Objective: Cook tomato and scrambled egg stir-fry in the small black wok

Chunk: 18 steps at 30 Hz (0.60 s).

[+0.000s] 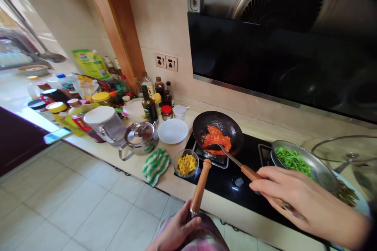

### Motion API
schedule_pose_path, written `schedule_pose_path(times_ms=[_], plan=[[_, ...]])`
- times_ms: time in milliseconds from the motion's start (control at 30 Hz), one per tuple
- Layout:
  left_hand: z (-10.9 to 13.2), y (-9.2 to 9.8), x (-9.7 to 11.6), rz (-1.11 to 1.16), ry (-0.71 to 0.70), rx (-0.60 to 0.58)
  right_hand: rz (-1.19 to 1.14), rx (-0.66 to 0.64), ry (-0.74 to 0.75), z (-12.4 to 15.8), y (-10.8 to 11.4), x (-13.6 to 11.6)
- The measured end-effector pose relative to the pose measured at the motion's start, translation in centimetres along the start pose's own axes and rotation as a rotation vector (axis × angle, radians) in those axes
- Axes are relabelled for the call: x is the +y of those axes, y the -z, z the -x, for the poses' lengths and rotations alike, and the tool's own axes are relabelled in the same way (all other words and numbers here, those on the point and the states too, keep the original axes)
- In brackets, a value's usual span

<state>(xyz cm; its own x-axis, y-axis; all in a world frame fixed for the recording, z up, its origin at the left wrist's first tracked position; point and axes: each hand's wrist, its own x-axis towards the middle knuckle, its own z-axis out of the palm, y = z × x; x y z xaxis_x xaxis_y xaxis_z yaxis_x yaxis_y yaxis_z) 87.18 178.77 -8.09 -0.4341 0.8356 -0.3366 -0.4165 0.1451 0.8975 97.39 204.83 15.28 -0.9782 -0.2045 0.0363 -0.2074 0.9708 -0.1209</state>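
Note:
A black wok sits on the left burner with a chunky red tomato mixture in it. My left hand is closed round the end of its wooden handle. In my right hand is a metal spatula with a wooden grip, held over the cooktop. The spatula's head rests at the near edge of the red mixture. Just left of the wok handle stands a glass bowl of yellow scrambled egg.
A white plate, a lidded pot, a green-striped cloth and many bottles line the counter leftward. Right of the wok, a steel pan holds chopped greens; a glass lid is behind. A range hood overhangs.

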Motion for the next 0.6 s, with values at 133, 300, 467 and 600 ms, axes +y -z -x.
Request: schedule_pose_path(times_ms=[133, 300, 467, 600], plan=[[-0.2, 0.1, -0.6, 0.023, -0.006, -0.010, 0.084, -0.065, -0.052, -2.5, -2.6, 0.3], [-0.1, 0.1, -1.1, 0.034, -0.016, 0.003, -0.026, 0.203, -0.389, -5.8, -3.0, 7.6], [-0.3, 0.0, -1.9, 0.140, -0.022, 0.016, -0.163, 0.423, -0.703, -7.8, -0.8, 12.1], [-0.3, 0.0, -2.2, 0.115, 0.014, 0.076, -0.353, 0.470, -0.781, -9.7, -3.2, 11.6]])
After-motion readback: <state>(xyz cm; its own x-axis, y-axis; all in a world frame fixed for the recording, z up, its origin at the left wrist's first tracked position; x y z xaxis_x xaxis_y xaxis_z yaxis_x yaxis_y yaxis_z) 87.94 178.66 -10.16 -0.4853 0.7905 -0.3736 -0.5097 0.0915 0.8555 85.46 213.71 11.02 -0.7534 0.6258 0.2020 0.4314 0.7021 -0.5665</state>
